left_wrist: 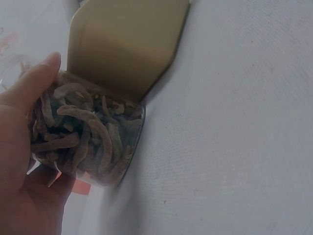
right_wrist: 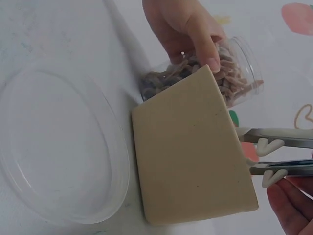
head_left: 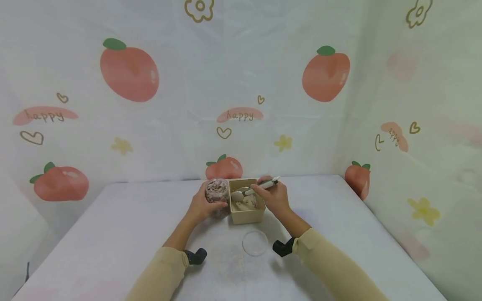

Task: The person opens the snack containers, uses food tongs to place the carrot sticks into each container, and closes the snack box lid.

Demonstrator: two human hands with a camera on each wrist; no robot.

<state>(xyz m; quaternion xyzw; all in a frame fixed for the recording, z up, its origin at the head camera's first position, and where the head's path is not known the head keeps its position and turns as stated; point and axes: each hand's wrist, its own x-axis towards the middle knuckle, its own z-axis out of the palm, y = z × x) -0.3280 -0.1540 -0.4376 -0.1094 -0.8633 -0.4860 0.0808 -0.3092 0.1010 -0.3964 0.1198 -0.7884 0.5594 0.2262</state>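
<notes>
While your left hand (head_left: pixel 203 205) grips the clear plastic jar of brown twisted pieces (head_left: pixel 217 191), tilted against the beige square box (head_left: pixel 246 214), your right hand (head_left: pixel 275 197) pinches white-handled tongs (head_left: pixel 260 184) over that box. Judged from this, you are mid-transfer; the next move calls for steady aim at the jar mouth. The round clear lid (head_left: pixel 255 242) lies on the white table (head_left: pixel 113 234), before peach-printed curtains (head_left: pixel 129 73).

Left hand (head_left: pixel 203 205) curled in grip; right hand (head_left: pixel 275 197) pinching.

White table (head_left: pixel 113 234) with a clear round lid (head_left: pixel 255 243) lying flat on it, near the front edge. Backdrop cloth (head_left: pixel 241 83) behind and at right, printed with peaches, hearts, flowers, "happy" labels.
</notes>
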